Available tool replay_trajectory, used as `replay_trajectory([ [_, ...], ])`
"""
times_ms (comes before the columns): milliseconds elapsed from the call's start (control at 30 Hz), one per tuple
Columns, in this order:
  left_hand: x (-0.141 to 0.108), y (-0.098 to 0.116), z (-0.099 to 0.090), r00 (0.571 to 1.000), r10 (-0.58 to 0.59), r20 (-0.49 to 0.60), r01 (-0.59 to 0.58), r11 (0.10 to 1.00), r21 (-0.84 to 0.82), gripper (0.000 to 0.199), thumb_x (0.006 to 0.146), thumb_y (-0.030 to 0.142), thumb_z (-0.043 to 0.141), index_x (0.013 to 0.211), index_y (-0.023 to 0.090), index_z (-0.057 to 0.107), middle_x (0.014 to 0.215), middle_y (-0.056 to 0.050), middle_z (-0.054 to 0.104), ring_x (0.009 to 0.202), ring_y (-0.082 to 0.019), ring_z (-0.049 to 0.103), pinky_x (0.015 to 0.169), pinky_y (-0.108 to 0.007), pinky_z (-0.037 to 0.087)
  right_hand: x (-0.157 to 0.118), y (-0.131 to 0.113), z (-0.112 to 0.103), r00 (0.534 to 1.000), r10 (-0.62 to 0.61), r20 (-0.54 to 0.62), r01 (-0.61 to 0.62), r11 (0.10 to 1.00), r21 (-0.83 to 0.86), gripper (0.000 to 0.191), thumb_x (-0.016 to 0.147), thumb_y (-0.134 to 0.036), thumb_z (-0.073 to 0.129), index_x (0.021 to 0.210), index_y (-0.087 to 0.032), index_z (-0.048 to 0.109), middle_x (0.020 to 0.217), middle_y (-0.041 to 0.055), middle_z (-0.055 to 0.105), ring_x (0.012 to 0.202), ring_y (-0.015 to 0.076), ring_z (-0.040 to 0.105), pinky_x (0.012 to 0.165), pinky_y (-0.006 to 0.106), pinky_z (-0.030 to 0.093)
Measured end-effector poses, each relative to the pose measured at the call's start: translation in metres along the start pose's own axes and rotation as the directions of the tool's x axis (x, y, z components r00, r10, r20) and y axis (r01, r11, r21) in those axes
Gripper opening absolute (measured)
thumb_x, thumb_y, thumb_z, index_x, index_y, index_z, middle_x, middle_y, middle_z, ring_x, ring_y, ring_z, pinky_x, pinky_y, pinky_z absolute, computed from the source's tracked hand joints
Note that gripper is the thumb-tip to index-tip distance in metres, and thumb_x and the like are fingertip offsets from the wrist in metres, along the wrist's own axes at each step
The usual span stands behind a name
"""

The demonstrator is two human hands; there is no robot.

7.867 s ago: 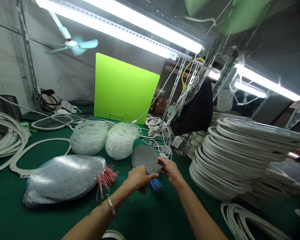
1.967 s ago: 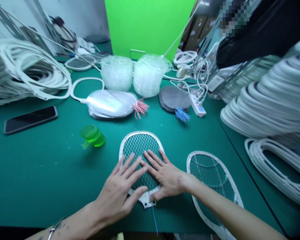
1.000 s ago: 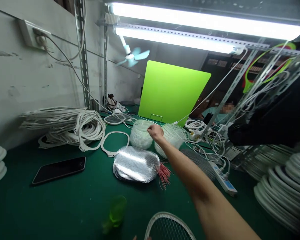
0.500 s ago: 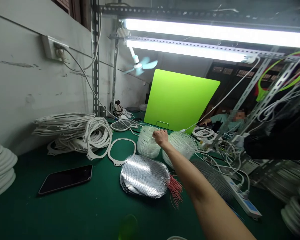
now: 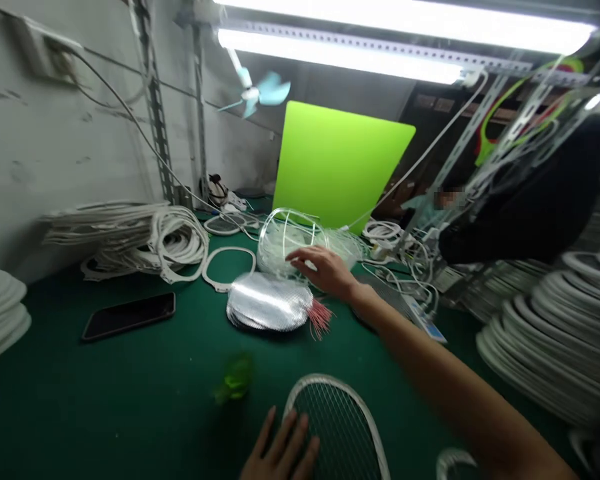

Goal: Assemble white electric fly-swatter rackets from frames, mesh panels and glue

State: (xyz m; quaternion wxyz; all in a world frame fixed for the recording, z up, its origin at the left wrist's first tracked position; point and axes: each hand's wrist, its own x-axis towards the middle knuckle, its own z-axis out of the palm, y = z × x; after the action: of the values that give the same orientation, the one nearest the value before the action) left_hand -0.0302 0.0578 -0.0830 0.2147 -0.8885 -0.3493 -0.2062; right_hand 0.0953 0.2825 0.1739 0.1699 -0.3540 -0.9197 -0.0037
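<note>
Gray walls and two lit tubes enclose a green counter, at whose far edge stands a lime-green board. Toward the near edge lies a netted frame; the left hand rests over its left rim and mesh, fingers extended and slightly apart, the net beneath them. The right hand reaches toward the far edge, its bent fingers over two piles of clear rings. A translucent ring stands above the left pile, just beyond these fingertips; whether they are clamped on it cannot be told. Nearer than the piles lies a stack of silvery mesh sheets with red wires. A phone lies toward the left edge; stacked white frames occupy the right.
</note>
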Motion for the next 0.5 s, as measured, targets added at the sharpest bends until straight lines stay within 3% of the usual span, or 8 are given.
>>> replay_trajectory([
  [67,0.005,-0.001,-0.013,0.990,-0.020,0.143,0.043,0.986,-0.161,0.070,0.090,0.056,0.055,0.149,0.022,0.037,0.148,-0.010,0.046,0.132,-0.031,0.049,0.122,-0.055,0.012,-0.074,-0.028,0.003,0.999,-0.012,0.035,0.010,0.998,0.059,0.026,0.102,-0.032,0.044,0.117,-0.024,0.063,0.107,0.0044,0.069,0.096,0.0164,0.060,0.081,0.027,0.047],
  [133,0.012,-0.005,-0.031,0.952,-0.031,0.303,0.139,0.929,-0.344,0.079,0.088,0.065,0.050,0.152,0.024,0.030,0.154,-0.012,0.036,0.139,-0.036,0.038,0.118,-0.058,0.022,-0.148,-0.056,0.010,0.998,-0.063,0.019,0.060,0.991,0.119,0.028,0.102,-0.021,0.039,0.113,-0.021,0.064,0.097,0.0053,0.069,0.088,0.0167,0.060,0.075,0.027,0.047],
  [200,0.022,-0.011,-0.053,0.914,-0.050,0.403,0.247,0.855,-0.456,0.068,0.094,0.057,0.045,0.153,0.028,0.028,0.157,-0.007,0.032,0.144,-0.035,0.029,0.117,-0.059,0.024,-0.212,-0.079,0.017,0.999,-0.035,-0.007,0.036,0.993,0.114,0.032,0.099,-0.012,0.036,0.116,-0.018,0.063,0.093,0.0064,0.068,0.084,0.0183,0.060,0.074,0.030,0.048],
  [267,0.031,-0.018,-0.074,0.893,-0.110,0.437,0.350,0.781,-0.518,0.053,0.097,0.047,0.045,0.147,0.032,0.039,0.154,-0.001,0.040,0.144,-0.031,0.031,0.118,-0.056,0.026,-0.260,-0.093,0.024,0.999,0.025,-0.038,-0.022,0.997,0.076,0.037,0.097,-0.007,0.034,0.119,-0.018,0.062,0.092,0.0064,0.069,0.085,0.0191,0.061,0.078,0.031,0.050],
  [333,0.042,-0.026,-0.092,0.836,-0.287,0.467,0.526,0.662,-0.534,0.040,0.099,0.038,0.041,0.137,0.032,0.054,0.141,-0.001,0.056,0.134,-0.026,0.047,0.113,-0.047,0.039,-0.292,-0.100,0.032,0.997,0.046,-0.069,-0.043,0.998,0.048,0.036,0.098,-0.008,0.035,0.120,-0.018,0.062,0.091,0.0066,0.069,0.087,0.0193,0.063,0.080,0.031,0.051],
  [433,0.066,-0.039,-0.107,0.645,-0.560,0.520,0.759,0.391,-0.521,0.037,0.101,0.036,0.035,0.126,0.027,0.061,0.118,-0.003,0.069,0.104,-0.019,0.066,0.084,-0.031,0.057,-0.314,-0.106,0.048,0.993,0.028,-0.116,-0.023,0.999,0.043,0.030,0.101,-0.019,0.038,0.116,-0.018,0.063,0.084,0.0058,0.069,0.082,0.0194,0.064,0.078,0.031,0.051],
  [467,0.077,-0.043,-0.106,0.613,-0.592,0.523,0.780,0.348,-0.521,0.036,0.101,0.038,0.036,0.124,0.026,0.061,0.115,-0.003,0.070,0.099,-0.019,0.067,0.079,-0.029,0.057,-0.316,-0.109,0.055,0.992,0.020,-0.126,-0.014,0.999,0.049,0.028,0.101,-0.021,0.039,0.114,-0.019,0.064,0.081,0.0052,0.068,0.079,0.0194,0.063,0.076,0.031,0.051],
  [500,0.088,-0.047,-0.103,0.617,-0.595,0.515,0.778,0.358,-0.517,0.035,0.100,0.038,0.039,0.122,0.025,0.062,0.116,-0.003,0.069,0.099,-0.018,0.067,0.080,-0.028,0.055,-0.316,-0.112,0.062,0.991,0.009,-0.135,-0.002,0.999,0.054,0.027,0.101,-0.023,0.039,0.112,-0.018,0.064,0.079,0.0047,0.067,0.076,0.0192,0.063,0.073,0.031,0.051],
])
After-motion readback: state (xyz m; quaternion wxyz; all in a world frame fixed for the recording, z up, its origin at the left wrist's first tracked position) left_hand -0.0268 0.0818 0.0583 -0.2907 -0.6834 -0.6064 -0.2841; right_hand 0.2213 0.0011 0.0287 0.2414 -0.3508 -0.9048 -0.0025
